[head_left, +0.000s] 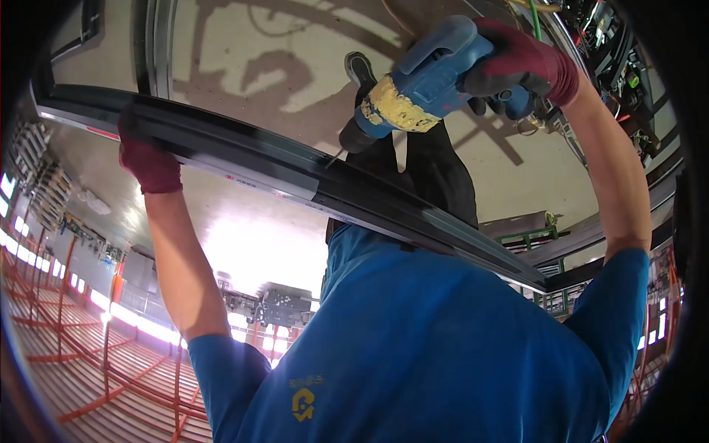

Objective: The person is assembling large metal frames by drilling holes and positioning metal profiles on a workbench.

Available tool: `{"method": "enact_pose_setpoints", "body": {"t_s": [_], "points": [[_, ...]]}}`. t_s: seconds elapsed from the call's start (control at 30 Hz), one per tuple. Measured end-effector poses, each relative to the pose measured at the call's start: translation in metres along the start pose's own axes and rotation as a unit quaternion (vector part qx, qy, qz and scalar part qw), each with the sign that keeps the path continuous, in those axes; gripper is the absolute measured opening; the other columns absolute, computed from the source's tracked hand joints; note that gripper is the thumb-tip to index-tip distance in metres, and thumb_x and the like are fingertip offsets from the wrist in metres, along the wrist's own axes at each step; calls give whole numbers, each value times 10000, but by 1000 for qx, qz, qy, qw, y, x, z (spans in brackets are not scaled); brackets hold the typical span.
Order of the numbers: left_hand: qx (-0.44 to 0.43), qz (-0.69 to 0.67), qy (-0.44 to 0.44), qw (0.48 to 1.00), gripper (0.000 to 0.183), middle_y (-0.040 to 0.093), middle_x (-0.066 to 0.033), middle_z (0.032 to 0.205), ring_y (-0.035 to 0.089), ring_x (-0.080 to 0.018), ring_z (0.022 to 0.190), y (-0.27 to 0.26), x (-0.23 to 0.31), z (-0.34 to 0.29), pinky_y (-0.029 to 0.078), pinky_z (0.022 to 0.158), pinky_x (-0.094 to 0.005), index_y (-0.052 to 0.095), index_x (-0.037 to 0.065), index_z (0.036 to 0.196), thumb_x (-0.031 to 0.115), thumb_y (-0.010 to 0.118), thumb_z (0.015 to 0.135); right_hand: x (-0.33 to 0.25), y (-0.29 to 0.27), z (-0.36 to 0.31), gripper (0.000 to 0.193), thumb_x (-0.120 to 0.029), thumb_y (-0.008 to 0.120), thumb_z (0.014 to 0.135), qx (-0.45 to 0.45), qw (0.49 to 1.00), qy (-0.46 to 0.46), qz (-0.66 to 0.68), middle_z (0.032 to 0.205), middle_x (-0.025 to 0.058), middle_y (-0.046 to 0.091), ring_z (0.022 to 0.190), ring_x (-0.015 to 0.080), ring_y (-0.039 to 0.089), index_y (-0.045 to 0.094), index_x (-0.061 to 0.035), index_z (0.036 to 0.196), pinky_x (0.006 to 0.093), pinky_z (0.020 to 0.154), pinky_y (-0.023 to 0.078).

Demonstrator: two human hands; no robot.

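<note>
A long dark metal profile [244, 140], part of a larger frame, runs across in front of my body from upper left to lower right. My left hand [148, 155], in a dark red glove, is closed around the profile near its left end. My right hand [521, 63], gloved in dark red and grey, grips a blue cordless drill [436, 74] with worn yellow tape around its body. The drill's dark chuck points down and left. Its thin bit [336, 157] meets the profile's upper face or stops just short of it; I cannot tell which.
Another dark profile [153, 52] joins at the upper left, and further bars [576, 277] meet the long one at the right. Cables and mixed gear [628, 81] crowd the upper right. A green-framed stand [532, 240] is behind the right end. My shoe [360, 66] stands on the pale floor.
</note>
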State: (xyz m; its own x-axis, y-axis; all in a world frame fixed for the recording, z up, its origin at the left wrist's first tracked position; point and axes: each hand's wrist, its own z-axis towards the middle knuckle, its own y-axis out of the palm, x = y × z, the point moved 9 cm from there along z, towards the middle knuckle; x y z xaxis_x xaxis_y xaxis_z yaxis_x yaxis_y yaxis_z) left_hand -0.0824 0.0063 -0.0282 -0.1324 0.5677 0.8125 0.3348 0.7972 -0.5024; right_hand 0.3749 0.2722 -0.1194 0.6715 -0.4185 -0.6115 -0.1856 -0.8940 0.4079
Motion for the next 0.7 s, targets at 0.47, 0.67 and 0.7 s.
{"method": "enact_pose_setpoints", "body": {"t_s": [0.47,0.67,0.7], "points": [[-8,-46,-48,998,462,736,-102,1104,717,-260,944,3,1,-2,585,887,-402,707,-26,1170,332,790,890,0,15,9,635,-211,815,775,-32,997,56,50,1069,154,737,864,218,748,601,-24,1343,338,768,623],[-6,-1,-89,996,394,663,-73,1342,634,-263,1218,10,-2,-4,499,1084,-409,617,131,1404,327,513,1077,0,6,15,667,-227,854,760,-3,1000,17,-22,1066,130,732,854,192,734,603,-30,1345,341,765,615],[-5,-1,-89,996,394,663,-73,1342,634,-263,1218,11,-2,-5,499,1084,-409,617,131,1404,327,513,1077,-3,6,12,664,-229,855,762,0,1000,23,-21,1069,129,732,869,192,733,605,-31,1344,337,777,613]]}}
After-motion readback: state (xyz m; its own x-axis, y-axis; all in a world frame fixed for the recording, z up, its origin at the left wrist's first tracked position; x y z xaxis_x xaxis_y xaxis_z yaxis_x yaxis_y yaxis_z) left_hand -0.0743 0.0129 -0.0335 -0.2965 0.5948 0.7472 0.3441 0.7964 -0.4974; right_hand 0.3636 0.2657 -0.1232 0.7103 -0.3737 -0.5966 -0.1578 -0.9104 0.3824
